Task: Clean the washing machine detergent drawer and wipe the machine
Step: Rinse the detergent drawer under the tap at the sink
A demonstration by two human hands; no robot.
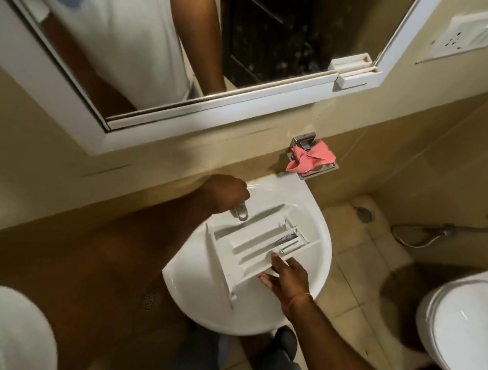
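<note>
Glossy white ceramic sink (317,223); matt white plastic drawer (248,243); shiny metal tap (241,212); pink cloth (311,160) at one o'clock.

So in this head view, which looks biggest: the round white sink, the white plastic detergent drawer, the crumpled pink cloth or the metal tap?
1. Round white sink
2. White plastic detergent drawer
3. Crumpled pink cloth
4. Metal tap, partly hidden under the left hand

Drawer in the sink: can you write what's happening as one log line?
left hand on tap | right hand holds detergent drawer over sink | pink cloth on wall holder | water: cannot tell
</note>
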